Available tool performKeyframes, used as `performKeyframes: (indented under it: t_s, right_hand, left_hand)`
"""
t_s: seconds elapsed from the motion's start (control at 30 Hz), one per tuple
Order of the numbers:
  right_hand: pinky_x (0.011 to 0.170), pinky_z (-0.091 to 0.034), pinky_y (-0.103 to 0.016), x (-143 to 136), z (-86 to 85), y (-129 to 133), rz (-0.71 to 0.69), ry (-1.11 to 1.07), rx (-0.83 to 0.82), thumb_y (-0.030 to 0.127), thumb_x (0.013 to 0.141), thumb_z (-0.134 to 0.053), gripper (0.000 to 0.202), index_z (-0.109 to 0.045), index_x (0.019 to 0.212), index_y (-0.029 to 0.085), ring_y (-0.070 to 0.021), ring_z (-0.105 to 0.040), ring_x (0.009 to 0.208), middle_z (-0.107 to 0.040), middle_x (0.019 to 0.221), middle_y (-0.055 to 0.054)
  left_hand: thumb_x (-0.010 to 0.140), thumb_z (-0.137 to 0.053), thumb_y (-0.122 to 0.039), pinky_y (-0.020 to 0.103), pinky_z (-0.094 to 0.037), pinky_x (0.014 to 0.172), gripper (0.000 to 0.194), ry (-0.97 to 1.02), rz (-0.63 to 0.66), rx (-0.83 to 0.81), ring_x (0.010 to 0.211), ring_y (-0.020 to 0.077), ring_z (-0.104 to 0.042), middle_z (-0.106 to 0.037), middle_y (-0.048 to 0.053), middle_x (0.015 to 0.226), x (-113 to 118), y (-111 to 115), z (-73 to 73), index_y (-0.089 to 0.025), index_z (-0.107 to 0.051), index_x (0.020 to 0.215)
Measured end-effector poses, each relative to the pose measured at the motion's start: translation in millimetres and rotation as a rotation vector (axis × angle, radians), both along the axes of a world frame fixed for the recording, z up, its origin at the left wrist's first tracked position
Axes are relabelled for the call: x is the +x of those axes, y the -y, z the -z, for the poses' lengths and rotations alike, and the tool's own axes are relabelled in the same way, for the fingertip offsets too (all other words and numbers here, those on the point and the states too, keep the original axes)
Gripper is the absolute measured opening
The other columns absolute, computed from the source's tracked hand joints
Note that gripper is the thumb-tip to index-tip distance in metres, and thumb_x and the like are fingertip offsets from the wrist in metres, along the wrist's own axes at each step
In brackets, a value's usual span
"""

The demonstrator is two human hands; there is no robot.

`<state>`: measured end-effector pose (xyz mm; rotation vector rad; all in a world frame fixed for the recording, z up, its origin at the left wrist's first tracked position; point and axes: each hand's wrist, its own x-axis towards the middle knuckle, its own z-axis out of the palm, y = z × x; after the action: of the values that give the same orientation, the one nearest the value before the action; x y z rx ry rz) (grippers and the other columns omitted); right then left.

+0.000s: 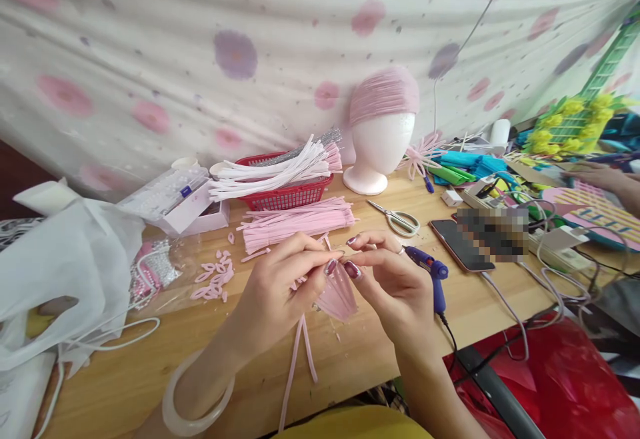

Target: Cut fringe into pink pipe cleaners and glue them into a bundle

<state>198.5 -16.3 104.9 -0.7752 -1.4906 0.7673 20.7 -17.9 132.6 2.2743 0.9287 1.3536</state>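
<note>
My left hand and my right hand meet over the table, thumbs and index fingers pinched together at the tips. A pink pipe cleaner pokes up at the pinch; most of what they hold is hidden by the fingers. Directly below the fingertips is a pink, ribbed, fan-shaped piece; whether it is held or lies on the table I cannot tell. Two long pink strips run down toward the front edge. Left of my left hand lie several small pink loops.
Behind my hands are a bundle of pink pipe cleaners, a red basket and a white foam head. Scissors, a blue glue gun, phones and cables lie right. Another person's hand is far right.
</note>
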Motion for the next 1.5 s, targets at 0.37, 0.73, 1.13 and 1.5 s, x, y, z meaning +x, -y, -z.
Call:
performKeyframes:
  t_s: [0.37,0.73,1.13,1.5]
  right_hand:
    - [0.088,-0.048,-0.037,-2,-1.8,3,-0.002,0.017,0.012,0.012,0.084,-0.067,0.018,-0.073,0.090,0.028,-0.0199,-0.059,0.100,-0.063,0.100,-0.003]
    - [0.084,-0.051,-0.037,-5,-4.5,-3,-0.018,0.068,0.078,0.022,0.085,-0.071,0.014,-0.073,0.097,0.028,-0.0201,-0.061,0.095,-0.067,0.093,-0.003]
    - [0.075,-0.050,-0.038,1,-7.8,-11,0.184,0.504,0.464,0.008,0.084,-0.061,0.019,-0.063,0.089,0.025,-0.0195,-0.058,0.086,-0.058,0.092,-0.003]
    - [0.074,-0.052,-0.038,20,-11.7,-3,0.062,0.646,0.422,0.004,0.081,-0.052,0.025,-0.058,0.087,0.028,-0.0202,-0.059,0.086,-0.057,0.093,-0.003]
  left_hand:
    - [0.089,-0.056,-0.006,0.019,-0.049,0.062,0.019,0.040,-0.025,-0.037,0.073,0.0098,-0.059,-0.063,0.002,0.084,-2,-1,-0.9,-0.016,-0.070,0.096]
    - [0.086,-0.066,-0.017,0.020,-0.048,0.051,0.012,0.203,0.039,-0.320,0.063,0.0110,-0.060,-0.067,0.003,0.077,-2,-5,-4.4,-0.021,-0.077,0.088]
    - [0.079,-0.074,-0.010,0.020,-0.053,0.059,0.011,0.124,-0.113,-0.123,0.068,0.0107,-0.064,-0.070,0.001,0.076,-6,-12,-0.8,-0.019,-0.077,0.084]
    - [0.078,-0.075,-0.014,0.018,-0.050,0.048,0.009,0.128,0.071,-0.305,0.060,0.0103,-0.063,-0.070,0.001,0.072,-5,-20,4.5,-0.022,-0.079,0.080]
